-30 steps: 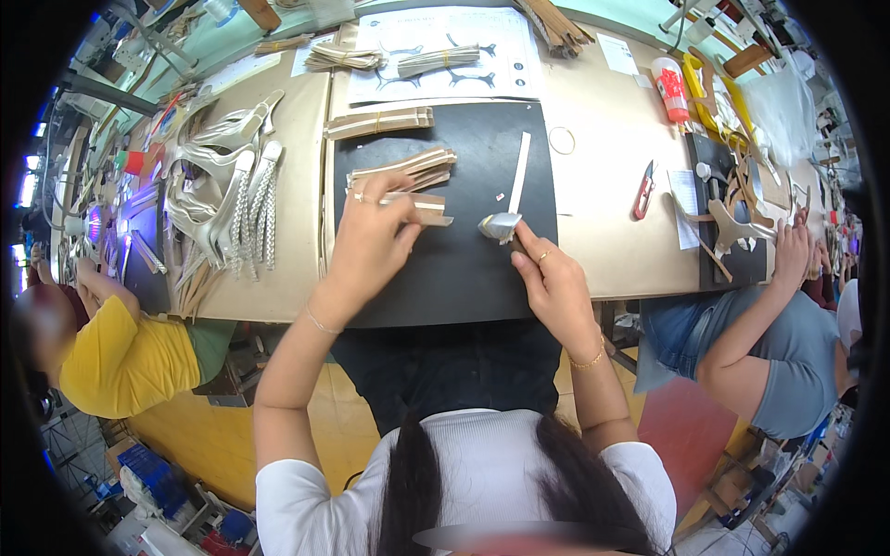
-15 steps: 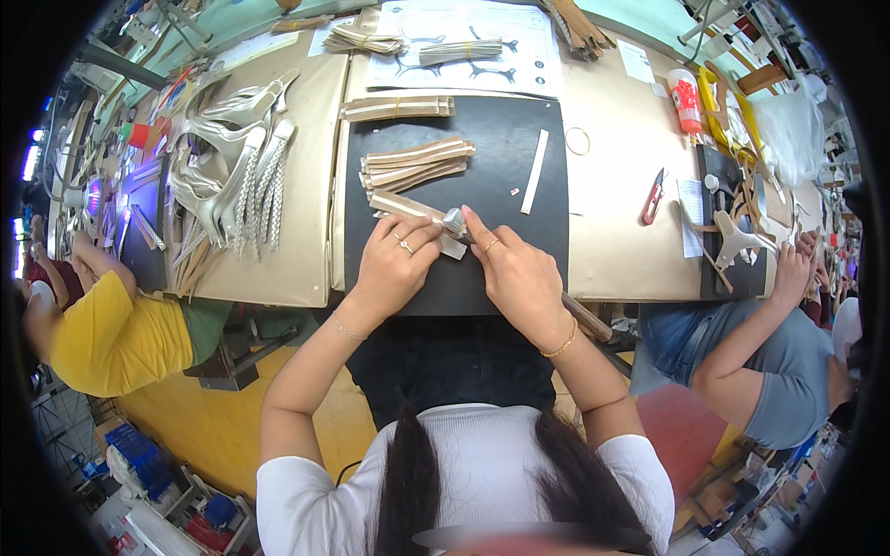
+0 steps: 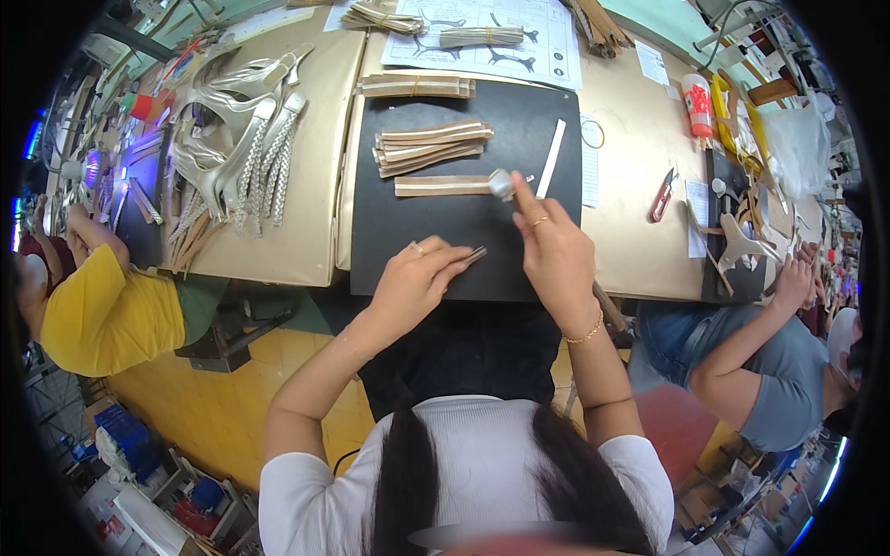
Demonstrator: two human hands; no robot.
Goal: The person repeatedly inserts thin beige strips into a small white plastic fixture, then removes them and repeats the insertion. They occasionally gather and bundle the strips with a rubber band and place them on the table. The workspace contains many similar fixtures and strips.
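My right hand (image 3: pixel 559 248) is closed around a hammer, its forefinger stretched along toward the silver hammer head (image 3: pixel 502 184). The handle's wooden end (image 3: pixel 607 308) sticks out below that hand. The hammer head is over the right end of a tan strip with a pale middle stripe (image 3: pixel 440 186), lying flat on the black board (image 3: pixel 399 250). Nearer to me, my left hand (image 3: pixel 414 283) pinches a small, thin strip (image 3: pixel 476 255) whose outer end shows past the fingertips. Above the lone strip lies a loose stack of similar strips (image 3: pixel 434 146).
A banded strip bundle (image 3: pixel 417 86) lies at the board's far edge, and a narrow white strip (image 3: pixel 552 157) on its right. Silver braided straps (image 3: pixel 255 148) are heaped on the left. Red snips (image 3: pixel 662 196) and a red-and-white bottle (image 3: pixel 697 105) lie right. Co-workers sit on both sides.
My left hand has left the tan strip and drawn back toward me, the small strip in its fingers. The hammer has shifted right. The tan strip now lies straighter, free of my left hand.
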